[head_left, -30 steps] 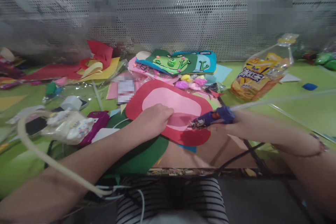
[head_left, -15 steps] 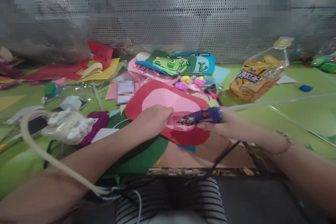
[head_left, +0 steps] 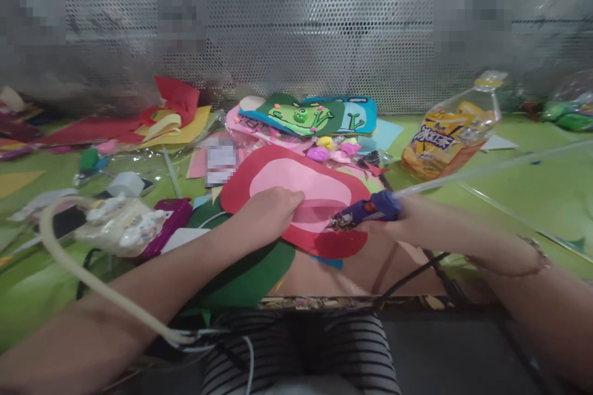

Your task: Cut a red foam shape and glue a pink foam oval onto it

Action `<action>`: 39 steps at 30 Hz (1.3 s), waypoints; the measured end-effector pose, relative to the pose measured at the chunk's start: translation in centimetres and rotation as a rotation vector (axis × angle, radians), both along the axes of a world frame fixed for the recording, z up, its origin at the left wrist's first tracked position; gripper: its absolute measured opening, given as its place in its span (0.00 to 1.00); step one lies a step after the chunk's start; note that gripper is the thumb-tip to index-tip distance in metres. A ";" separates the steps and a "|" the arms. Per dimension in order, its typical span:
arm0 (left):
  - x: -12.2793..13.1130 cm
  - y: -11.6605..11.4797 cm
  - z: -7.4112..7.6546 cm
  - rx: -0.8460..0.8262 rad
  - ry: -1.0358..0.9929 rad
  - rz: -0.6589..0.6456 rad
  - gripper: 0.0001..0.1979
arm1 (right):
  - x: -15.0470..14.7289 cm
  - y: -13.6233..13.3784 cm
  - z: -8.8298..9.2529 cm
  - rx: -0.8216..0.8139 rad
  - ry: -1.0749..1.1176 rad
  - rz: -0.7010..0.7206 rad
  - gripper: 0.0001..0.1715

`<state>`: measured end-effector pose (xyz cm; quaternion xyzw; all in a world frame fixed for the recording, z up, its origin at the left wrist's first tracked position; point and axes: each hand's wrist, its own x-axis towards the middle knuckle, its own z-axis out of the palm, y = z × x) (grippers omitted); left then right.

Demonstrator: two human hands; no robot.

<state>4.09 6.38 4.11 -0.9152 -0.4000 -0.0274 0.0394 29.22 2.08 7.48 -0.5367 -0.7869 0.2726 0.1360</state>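
A red paper cutout (head_left: 241, 182) with a pink paper piece (head_left: 296, 176) on it lies in front of me. My left hand (head_left: 275, 207) is closed, thumb and fingers pinching the pink paper near its middle, where a darker pink band shows. My right hand (head_left: 398, 219) is wrapped round a dark blue hot glue gun (head_left: 365, 210) with a patterned front. Its nozzle points left, over the lower right edge of the pink paper; whether it touches cannot be made out. A long translucent glue stick (head_left: 482, 171) juts from its back.
A tilted drink bottle (head_left: 430, 142) stands at the right rear. Decorated green and blue paper shapes (head_left: 301, 114) and wrapped candies (head_left: 317, 153) lie behind the cutout. A beige tube (head_left: 92, 278) arches over my left forearm. A phone-like purple case (head_left: 169, 222) lies left.
My right hand has moved the glue gun a little right and down, along the pink paper's lower edge. My left hand stays nearly in place, still pinching.
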 end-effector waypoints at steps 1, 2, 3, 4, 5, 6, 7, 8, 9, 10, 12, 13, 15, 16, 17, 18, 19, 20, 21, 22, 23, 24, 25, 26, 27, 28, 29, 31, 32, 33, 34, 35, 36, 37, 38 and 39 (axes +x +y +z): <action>0.0 0.0 0.0 -0.001 -0.002 0.000 0.12 | 0.2 0.0 0.1 0.000 0.022 -0.017 0.18; 0.1 -0.1 0.1 -0.001 -0.005 0.001 0.12 | 0.3 0.1 0.3 -0.001 0.053 -0.033 0.19; 0.1 -0.1 0.1 -0.003 -0.008 0.001 0.12 | 0.4 0.1 0.5 -0.005 0.087 -0.045 0.20; 0.2 -0.1 0.2 -0.005 -0.010 0.003 0.12 | 0.5 0.0 0.6 -0.008 0.117 -0.057 0.21; 0.2 -0.2 0.2 -0.008 -0.014 0.005 0.11 | 0.5 0.0 0.8 -0.007 0.140 -0.075 0.22; 0.2 -0.3 0.2 -0.009 -0.017 0.010 0.11 | 0.5 -0.1 1.0 0.001 0.159 -0.100 0.22; 0.2 -0.3 0.3 -0.010 -0.021 0.014 0.11 | 0.5 -0.2 1.2 0.017 0.177 -0.133 0.22; 0.3 -0.4 0.3 -0.013 -0.023 0.016 0.12 | 0.5 -0.3 1.3 0.040 0.200 -0.171 0.22; 0.3 -0.4 0.4 -0.018 -0.025 0.016 0.12 | 0.4 -0.3 1.4 0.067 0.232 -0.210 0.23; 0.3 -0.5 0.4 -0.023 -0.031 0.012 0.12 | 0.3 -0.4 1.4 0.094 0.272 -0.242 0.24; 0.3 -0.6 0.5 -0.040 -0.046 -0.015 0.12 | 0.2 -0.2 1.2 0.138 0.373 -0.258 0.26; 0.3 -0.7 0.6 -0.051 -0.057 -0.032 0.12 | 0.2 0.0 1.0 0.147 0.423 -0.244 0.26; 0.4 -0.8 0.8 -0.074 -0.079 -0.069 0.11 | 0.3 0.5 0.4 0.139 0.497 -0.198 0.26; 0.4 -0.8 0.9 -0.086 -0.087 -0.088 0.11 | 0.3 0.7 0.2 0.129 0.516 -0.184 0.26; 0.5 -0.8 1.0 -0.095 -0.094 -0.106 0.11 | 0.3 0.9 -0.1 0.119 0.521 -0.181 0.26; 0.5 -0.9 1.1 -0.104 -0.101 -0.123 0.12 | 0.3 1.1 -0.4 0.113 0.519 -0.187 0.25; 0.6 -1.0 1.2 -0.109 -0.107 -0.141 0.13 | 0.3 1.3 -0.6 0.112 0.518 -0.197 0.25; 0.6 -1.0 1.2 -0.113 -0.111 -0.164 0.13 | 0.3 1.4 -0.8 0.113 0.525 -0.206 0.25; 0.6 -1.2 1.2 -0.120 -0.106 -0.196 0.14 | 0.2 1.6 -1.0 0.114 0.543 -0.213 0.25; 0.7 -1.3 1.2 -0.140 -0.090 -0.240 0.15 | 0.2 1.7 -1.1 0.112 0.570 -0.218 0.25; 0.7 -1.5 1.1 -0.175 -0.062 -0.290 0.19 | 0.2 1.9 -1.3 0.108 0.603 -0.223 0.25; 0.7 -1.6 1.1 -0.223 -0.026 -0.334 0.24 | 0.1 2.0 -1.4 0.104 0.643 -0.230 0.24; 0.8 -1.8 1.0 -0.277 0.010 -0.366 0.31 | 0.1 2.2 -1.5 0.101 0.687 -0.238 0.23; 0.8 -1.9 1.0 -0.328 0.041 -0.383 0.36 | 0.2 2.3 -1.6 0.097 0.733 -0.249 0.23; 0.8 -2.0 1.0 -0.363 0.058 -0.384 0.38 | 0.2 2.5 -1.6 0.091 0.780 -0.263 0.22; 0.8 -2.1 1.0 -0.374 0.061 -0.377 0.38 | 0.2 2.6 -1.6 0.083 0.833 -0.281 0.22; 0.8 -2.1 1.0 -0.365 0.053 -0.367 0.37 | 0.2 2.6 -1.5 0.075 0.890 -0.297 0.21; 0.8 -2.0 1.0 -0.330 0.040 -0.351 0.34 | 0.2 2.6 -1.3 0.056 0.985 -0.305 0.20; 0.8 -1.9 1.0 -0.324 0.046 -0.347 0.34 | 0.1 2.6 -1.2 0.051 1.018 -0.299 0.19; 0.8 -1.8 0.9 -0.327 0.062 -0.346 0.35 | 0.1 2.5 -1.1 0.047 1.039 -0.292 0.18; 0.8 -1.7 0.8 -0.333 0.081 -0.346 0.34 | 0.1 2.5 -1.1 0.041 1.046 -0.289 0.18; 0.8 -1.6 0.7 -0.337 0.097 -0.345 0.32 | 0.0 2.5 -1.0 0.033 1.044 -0.291 0.18; 0.7 -1.5 0.5 -0.327 0.101 -0.336 0.30 | 0.0 2.5 -1.0 0.024 1.042 -0.300 0.17; 0.7 -1.4 0.4 -0.303 0.094 -0.313 0.28 | 0.0 2.5 -1.0 0.018 1.045 -0.304 0.17; 0.6 -1.3 0.3 -0.273 0.084 -0.277 0.27 | 0.0 2.5 -1.0 0.014 1.054 -0.304 0.17; 0.4 -1.1 0.2 -0.243 0.076 -0.233 0.27 | 0.1 2.6 -1.0 0.010 1.070 -0.301 0.17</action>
